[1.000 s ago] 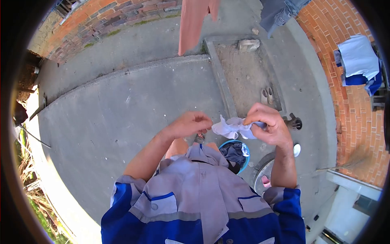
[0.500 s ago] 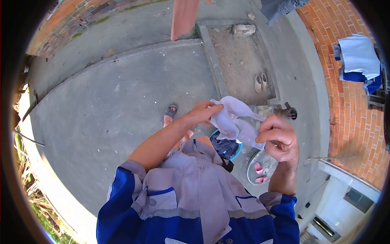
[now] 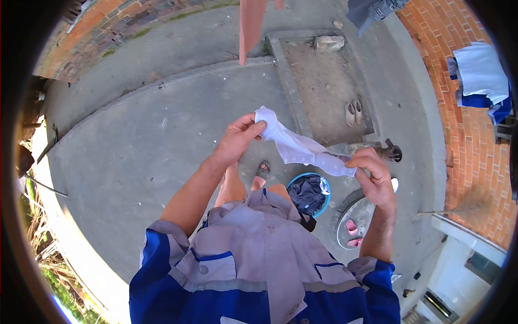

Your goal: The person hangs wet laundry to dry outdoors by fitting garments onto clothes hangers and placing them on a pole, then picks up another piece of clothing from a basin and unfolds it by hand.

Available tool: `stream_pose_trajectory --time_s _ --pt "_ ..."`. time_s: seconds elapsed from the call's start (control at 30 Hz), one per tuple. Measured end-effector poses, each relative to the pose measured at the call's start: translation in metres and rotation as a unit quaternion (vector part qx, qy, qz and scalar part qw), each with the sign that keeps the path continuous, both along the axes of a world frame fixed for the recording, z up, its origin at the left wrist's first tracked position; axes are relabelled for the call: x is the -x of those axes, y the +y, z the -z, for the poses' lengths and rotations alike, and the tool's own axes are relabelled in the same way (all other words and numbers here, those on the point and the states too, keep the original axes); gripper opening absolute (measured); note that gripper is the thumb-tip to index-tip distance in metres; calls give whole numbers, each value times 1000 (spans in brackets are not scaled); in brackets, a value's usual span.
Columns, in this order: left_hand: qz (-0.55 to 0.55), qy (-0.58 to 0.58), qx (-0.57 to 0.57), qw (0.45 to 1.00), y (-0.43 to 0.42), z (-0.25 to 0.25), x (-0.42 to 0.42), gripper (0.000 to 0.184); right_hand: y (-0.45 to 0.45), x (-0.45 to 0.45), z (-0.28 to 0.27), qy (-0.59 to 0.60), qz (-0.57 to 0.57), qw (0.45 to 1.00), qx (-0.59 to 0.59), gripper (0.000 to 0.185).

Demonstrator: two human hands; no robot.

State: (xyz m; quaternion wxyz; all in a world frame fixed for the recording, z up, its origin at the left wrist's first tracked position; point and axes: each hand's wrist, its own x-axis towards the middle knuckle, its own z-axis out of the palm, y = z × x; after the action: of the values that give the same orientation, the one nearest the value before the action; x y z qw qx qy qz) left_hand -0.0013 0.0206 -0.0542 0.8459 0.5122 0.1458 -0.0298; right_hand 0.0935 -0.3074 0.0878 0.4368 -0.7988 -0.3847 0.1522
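Observation:
A thin white cloth [image 3: 302,147] is stretched between my two hands, sloping down to the right, with small round dots like snaps or buttons along its lower edge. My left hand [image 3: 241,137] pinches its upper left end between thumb and fingers. The lower right end is pinched by my right hand [image 3: 372,174]. Below the cloth, a blue basin [image 3: 327,204] on the ground holds dark wet-looking fabric and a small whitish piece.
Pink slippers [image 3: 352,227] lie on a round cover at the right. Pale shoes [image 3: 350,114] stand inside a concrete-edged bed [image 3: 318,86]. Pink cloth [image 3: 251,29] and jeans [image 3: 369,13] hang ahead. Clothes [image 3: 480,73] hang by the brick wall [image 3: 458,156].
My left hand has taken hold of the cloth and moved up and left. The cloth, bunched near my right hand before, is now pulled out long between both hands.

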Motion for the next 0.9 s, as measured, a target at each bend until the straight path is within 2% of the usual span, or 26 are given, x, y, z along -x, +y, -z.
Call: stream_pose_trajectory --time_s 0.13,0.33,0.47,0.57,0.77,0.9 --pt "-12 -31 -26 999 12 -9 1 21 9 -4 8 -71 -10 997 27 27" --pt "-36 -5 -20 999 18 -27 -4 20 12 -1 19 48 61 997 9 24" --pt "25 -37 -44 998 29 -9 -1 21 14 -2 23 22 30 999 -8 25" --pt "20 -39 -58 997 23 -17 4 22 12 0 24 32 32 999 -16 27" --pt "-9 -39 -67 997 18 -23 12 38 5 2 33 38 76 995 -60 27" --pt "12 -21 -133 991 24 -4 13 54 2 -3 36 55 117 988 -88 24"
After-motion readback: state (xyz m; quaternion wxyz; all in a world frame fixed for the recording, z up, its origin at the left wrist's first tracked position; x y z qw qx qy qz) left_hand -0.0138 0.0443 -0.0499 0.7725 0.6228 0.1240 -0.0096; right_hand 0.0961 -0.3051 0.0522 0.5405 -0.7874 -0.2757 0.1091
